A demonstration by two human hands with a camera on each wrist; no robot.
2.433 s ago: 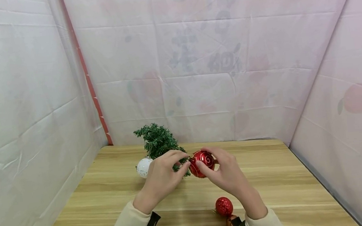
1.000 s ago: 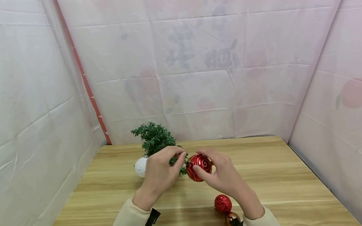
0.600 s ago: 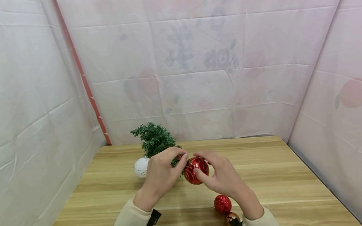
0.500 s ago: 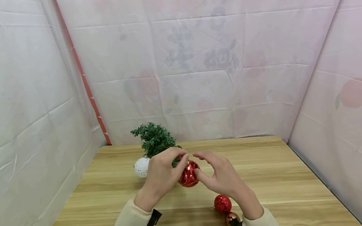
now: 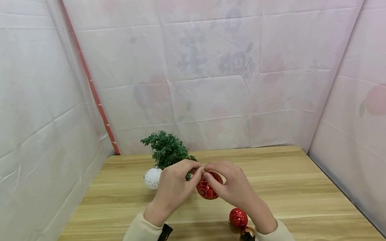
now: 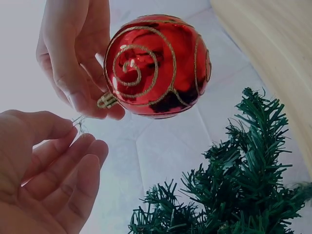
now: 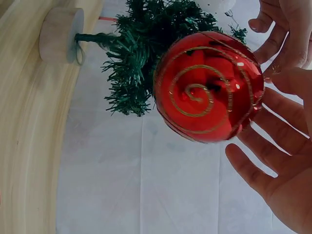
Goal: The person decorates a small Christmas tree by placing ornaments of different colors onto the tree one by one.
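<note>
A shiny red ball with gold swirls (image 5: 210,186) hangs between the two hands, above the table. My left hand (image 5: 174,187) pinches a thin thread at the ball's gold cap (image 6: 107,100); thumb and forefinger meet on it. My right hand (image 5: 233,182) has thumb and forefinger at the cap, the other fingers beside the ball (image 7: 209,87). Whether the right fingertips grip the cap or its thread is partly hidden. Behind the left hand stands a small green tree (image 5: 168,149) on a round wooden base (image 7: 61,35). A white speckled ball (image 5: 152,178) hangs at its left side.
On the wooden table (image 5: 119,219) a glittery red ball (image 5: 238,218) lies near the front, left of the right wrist. A copper-coloured ball (image 5: 247,232) touches it, partly covered by a black strap piece. White cloth walls (image 5: 211,96) stand around the table on three sides.
The red ball was held around its side by the right hand, then swung down and left below the left fingers. Now the right fingers have closed in at its cap.
</note>
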